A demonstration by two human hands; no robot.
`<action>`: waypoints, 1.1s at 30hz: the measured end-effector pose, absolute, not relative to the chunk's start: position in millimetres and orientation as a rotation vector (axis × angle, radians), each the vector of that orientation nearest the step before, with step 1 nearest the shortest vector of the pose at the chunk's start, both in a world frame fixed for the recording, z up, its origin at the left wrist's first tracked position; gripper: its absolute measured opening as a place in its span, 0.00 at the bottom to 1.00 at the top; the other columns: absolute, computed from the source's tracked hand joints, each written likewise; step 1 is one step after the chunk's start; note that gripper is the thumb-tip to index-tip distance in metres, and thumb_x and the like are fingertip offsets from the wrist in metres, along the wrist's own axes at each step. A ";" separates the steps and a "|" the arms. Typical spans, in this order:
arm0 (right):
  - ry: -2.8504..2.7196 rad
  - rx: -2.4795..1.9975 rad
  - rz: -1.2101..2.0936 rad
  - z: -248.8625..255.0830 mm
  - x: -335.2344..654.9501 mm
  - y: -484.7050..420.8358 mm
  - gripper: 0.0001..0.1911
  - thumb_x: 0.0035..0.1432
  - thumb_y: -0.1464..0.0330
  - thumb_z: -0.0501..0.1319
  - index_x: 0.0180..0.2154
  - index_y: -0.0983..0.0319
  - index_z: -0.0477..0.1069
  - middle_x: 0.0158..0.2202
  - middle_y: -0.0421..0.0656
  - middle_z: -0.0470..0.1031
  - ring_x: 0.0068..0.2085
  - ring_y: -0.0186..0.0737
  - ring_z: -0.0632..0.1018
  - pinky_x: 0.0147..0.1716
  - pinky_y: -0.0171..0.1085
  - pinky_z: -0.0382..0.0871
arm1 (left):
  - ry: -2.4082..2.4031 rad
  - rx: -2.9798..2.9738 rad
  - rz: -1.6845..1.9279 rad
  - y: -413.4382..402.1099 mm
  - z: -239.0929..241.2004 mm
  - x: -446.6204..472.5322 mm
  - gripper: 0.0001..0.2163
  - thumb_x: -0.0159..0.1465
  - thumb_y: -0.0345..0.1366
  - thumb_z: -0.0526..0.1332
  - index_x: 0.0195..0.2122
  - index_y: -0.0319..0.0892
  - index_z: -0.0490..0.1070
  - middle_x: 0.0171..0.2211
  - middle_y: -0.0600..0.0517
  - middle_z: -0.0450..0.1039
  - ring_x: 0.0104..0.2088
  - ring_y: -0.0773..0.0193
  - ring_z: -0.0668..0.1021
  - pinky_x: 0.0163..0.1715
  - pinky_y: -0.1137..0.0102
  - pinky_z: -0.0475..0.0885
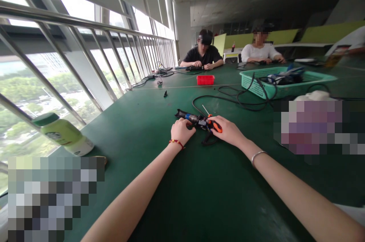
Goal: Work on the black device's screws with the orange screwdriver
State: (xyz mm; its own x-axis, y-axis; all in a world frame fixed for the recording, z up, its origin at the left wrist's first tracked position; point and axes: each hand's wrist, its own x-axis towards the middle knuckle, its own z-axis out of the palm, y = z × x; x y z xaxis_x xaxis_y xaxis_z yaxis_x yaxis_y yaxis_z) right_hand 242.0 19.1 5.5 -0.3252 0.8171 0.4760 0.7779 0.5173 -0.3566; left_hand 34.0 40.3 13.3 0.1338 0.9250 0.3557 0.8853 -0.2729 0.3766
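Observation:
A black, tube-shaped corded device (pixel 184 115) with a blue band lies on the green table, small parts exposed near its middle. My left hand (pixel 181 132) is closed around the device's near side, its fingertips partly hidden. In my right hand (pixel 226 131) is a screwdriver with an orange and black handle (pixel 216 126). Its thin metal shaft (pixel 205 110) points up and away, clear of the device. The right fingertips are close to the device's right end; whether they touch it I cannot tell. A black loop (pixel 209 141) hangs below that end.
A teal basket (pixel 296 90) with cables and tools stands at the back right, a red tray (pixel 205 80) further left. A small black piece (pixel 165 94) lies beyond my hands. A green-lidded bottle (pixel 64 135) stands at left. Two people (pixel 203 52) sit across the table (pixel 137 135).

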 end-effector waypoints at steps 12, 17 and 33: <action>-2.148 -1.314 0.070 6.2 240.7 18.1 0.19 0.53 0.69 0.57 0.48 0.56 0.65 0.46 0.43 0.71 0.43 0.42 0.75 0.39 0.39 0.71 | 1.879 2.331 0.777 40.0 12.2 47.8 0.06 0.53 0.37 0.61 0.30 0.42 0.72 0.36 0.50 0.72 0.39 0.57 0.74 0.39 0.66 0.70; -2.145 -1.326 0.065 7.3 239.8 17.2 0.18 0.53 0.68 0.57 0.48 0.56 0.65 0.46 0.43 0.71 0.43 0.42 0.75 0.38 0.39 0.71 | 1.818 2.296 0.812 42.4 10.8 46.1 0.05 0.50 0.36 0.62 0.27 0.41 0.69 0.33 0.51 0.71 0.37 0.60 0.74 0.38 0.67 0.69; -2.091 -1.357 0.059 3.6 232.0 15.7 0.20 0.52 0.69 0.58 0.48 0.59 0.64 0.45 0.45 0.71 0.44 0.46 0.74 0.42 0.43 0.70 | 1.346 2.543 1.097 38.4 11.3 47.5 0.07 0.53 0.26 0.57 0.32 0.43 0.66 0.30 0.53 0.70 0.33 0.64 0.73 0.36 0.70 0.69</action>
